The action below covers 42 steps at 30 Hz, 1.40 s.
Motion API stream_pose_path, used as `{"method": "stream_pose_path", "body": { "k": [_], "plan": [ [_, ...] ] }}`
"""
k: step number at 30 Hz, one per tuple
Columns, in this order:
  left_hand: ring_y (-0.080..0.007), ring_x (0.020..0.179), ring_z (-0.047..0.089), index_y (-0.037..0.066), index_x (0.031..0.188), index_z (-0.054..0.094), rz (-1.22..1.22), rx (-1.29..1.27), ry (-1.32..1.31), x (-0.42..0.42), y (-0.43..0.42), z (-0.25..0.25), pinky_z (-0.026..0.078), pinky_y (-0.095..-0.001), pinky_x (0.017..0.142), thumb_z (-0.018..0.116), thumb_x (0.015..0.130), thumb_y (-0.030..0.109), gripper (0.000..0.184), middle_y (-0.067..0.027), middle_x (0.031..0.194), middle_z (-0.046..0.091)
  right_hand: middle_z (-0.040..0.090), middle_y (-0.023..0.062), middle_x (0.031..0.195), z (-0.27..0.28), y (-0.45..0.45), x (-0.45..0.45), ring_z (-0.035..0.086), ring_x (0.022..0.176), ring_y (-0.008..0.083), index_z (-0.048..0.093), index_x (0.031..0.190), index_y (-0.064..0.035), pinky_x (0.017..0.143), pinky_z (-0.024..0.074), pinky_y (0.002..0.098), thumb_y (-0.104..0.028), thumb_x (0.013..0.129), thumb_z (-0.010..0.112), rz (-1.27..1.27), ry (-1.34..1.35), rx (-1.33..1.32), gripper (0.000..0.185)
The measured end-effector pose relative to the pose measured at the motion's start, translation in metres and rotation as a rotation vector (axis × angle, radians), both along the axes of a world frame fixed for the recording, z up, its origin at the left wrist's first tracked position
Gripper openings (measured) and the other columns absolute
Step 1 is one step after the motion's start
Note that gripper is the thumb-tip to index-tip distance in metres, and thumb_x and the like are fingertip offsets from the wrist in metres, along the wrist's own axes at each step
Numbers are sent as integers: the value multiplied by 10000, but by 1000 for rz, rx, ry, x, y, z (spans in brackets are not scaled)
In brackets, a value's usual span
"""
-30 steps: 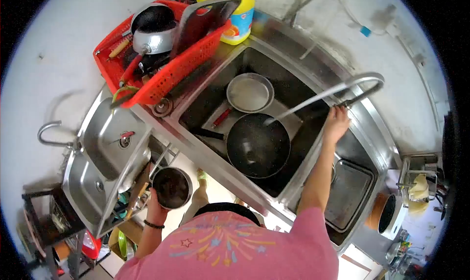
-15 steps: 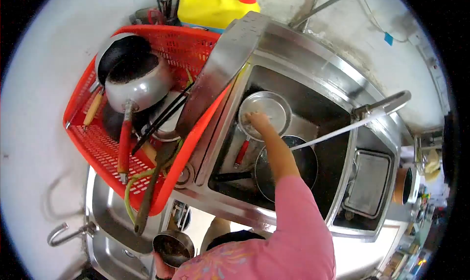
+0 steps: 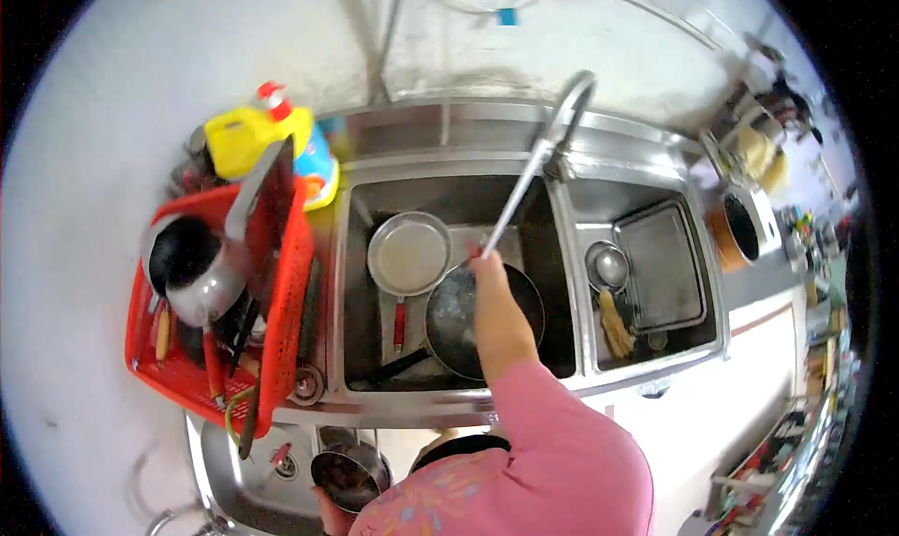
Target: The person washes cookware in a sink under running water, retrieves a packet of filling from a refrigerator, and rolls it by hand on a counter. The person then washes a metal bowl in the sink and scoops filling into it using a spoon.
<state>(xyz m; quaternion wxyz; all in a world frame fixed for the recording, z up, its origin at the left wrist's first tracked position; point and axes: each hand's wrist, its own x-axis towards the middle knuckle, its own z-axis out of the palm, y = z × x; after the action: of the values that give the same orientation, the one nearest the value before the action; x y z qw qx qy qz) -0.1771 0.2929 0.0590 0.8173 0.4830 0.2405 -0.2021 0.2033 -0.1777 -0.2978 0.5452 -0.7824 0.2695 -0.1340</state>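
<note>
Probably for steadiness, the left hand (image 3: 330,514) holds the pot (image 3: 348,478) at lower left; the right hand (image 3: 487,268), grip unclear, is at the water (image 3: 516,199) mid-frame.

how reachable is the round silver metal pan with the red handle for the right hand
Probably yes: the right hand is near the silver pan, over the same steel sink, with nothing visible between them.

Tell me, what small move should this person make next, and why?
Perhaps bring the pot toward the running water: the left hand holds it outside the big sink, its inside looks blotchy brown, and the right hand is at that water.
</note>
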Motion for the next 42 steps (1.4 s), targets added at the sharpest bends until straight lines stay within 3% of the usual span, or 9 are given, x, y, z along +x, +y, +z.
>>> {"method": "stream_pose_path", "body": {
  "k": [4,8,25,28,33,36,39,41,42],
  "plan": [
    [-299,1147,440,81,1338,305,-37,31,-24,4,-29,9,396,-447,953,327,794,695,820,-105,1311,400,611,92,830,132,13,-62,593,728,225,574,1005,-49,617,501,365,-143,867,431,280,294,630,220],
    [-299,1151,437,82,1338,305,-61,34,-35,5,-59,15,395,-446,954,328,796,693,817,-105,1314,396,624,143,874,290,-32,-92,634,752,256,149,1380,-30,590,521,351,-98,832,490,344,535,-885,649],
    [-300,1165,423,86,1340,304,-214,76,30,35,-181,13,392,-441,959,332,802,685,806,-104,1325,383,598,118,750,453,-246,-111,582,776,321,610,881,-36,703,459,414,-274,864,536,182,-317,-741,250],
    [-300,1167,421,87,1341,304,-336,57,5,57,-198,5,392,-440,960,332,803,684,804,-103,1327,381,610,78,779,410,-274,-185,590,762,280,563,1063,-37,678,468,404,-333,873,501,344,-194,308,357],
    [-300,1171,417,88,1341,304,-390,376,57,110,-254,4,391,-438,961,333,805,682,801,-103,1330,377,642,153,901,343,-270,-308,609,876,344,589,1010,-43,706,492,436,-216,816,505,117,559,-637,274],
    [-300,1174,415,89,1342,304,-373,840,138,129,-326,20,391,-437,962,334,806,680,799,-103,1332,374,606,199,819,402,-292,-445,599,756,322,446,990,-15,623,458,419,-151,834,444,-167,191,-560,207],
    [-281,1204,383,97,1352,288,-916,-10,-211,121,-381,5,348,-404,996,353,839,629,742,-94,1345,362,424,8,527,450,-262,-626,415,451,96,484,752,-37,429,344,265,-332,895,470,-325,-176,264,328],
    [-277,1203,386,99,1353,286,-1097,-91,-236,98,-444,9,341,-406,997,355,853,606,716,-90,1345,364,452,15,519,289,-260,-754,403,426,98,585,753,-60,417,337,247,-327,880,488,-429,-384,787,311],
    [-272,1201,389,101,1355,284,-1233,-165,-253,82,-471,7,335,-407,998,357,867,583,690,-86,1344,367,579,60,643,153,-243,-830,524,537,136,587,760,-113,484,403,290,-347,919,400,-647,337,598,340]
  ]
}}
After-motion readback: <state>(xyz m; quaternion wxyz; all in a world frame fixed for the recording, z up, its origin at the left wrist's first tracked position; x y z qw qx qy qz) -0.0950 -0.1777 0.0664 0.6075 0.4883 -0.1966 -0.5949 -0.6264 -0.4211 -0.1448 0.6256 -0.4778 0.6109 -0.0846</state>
